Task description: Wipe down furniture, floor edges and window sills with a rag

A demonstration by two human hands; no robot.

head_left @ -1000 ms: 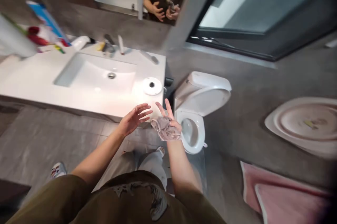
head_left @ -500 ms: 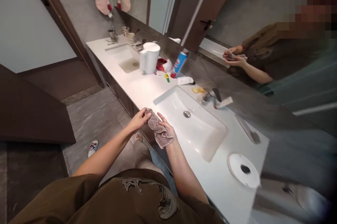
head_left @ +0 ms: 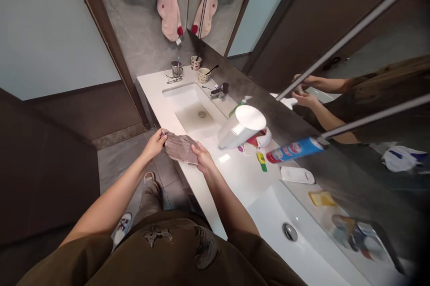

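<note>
A greyish-pink cloth (head_left: 181, 147) is stretched between my two hands, spread fairly flat, just over the front edge of the white counter (head_left: 231, 178). My left hand (head_left: 155, 145) pinches its left end between thumb and fingers. At the other end, my right hand (head_left: 203, 157) grips the cloth with the thumb on top and the fingers underneath, partly hidden. Beyond the cloth lies the far washbasin (head_left: 188, 116), with a white kettle (head_left: 242, 127) standing to the right of it.
A blue spray can (head_left: 295, 150), a white oblong object (head_left: 297, 175) and a yellow sponge-like item (head_left: 321, 198) line the mirror side. The near basin (head_left: 268, 214) is at lower right. Patterned cups (head_left: 203, 75), a dark mug (head_left: 176, 69) and glasses (head_left: 174, 79) stand at the far end.
The cloth was bunched and twisted; it is now opened out flat between both hands. My view and body have shifted toward the far basin, and my right hand has closed on the cloth's right end.
</note>
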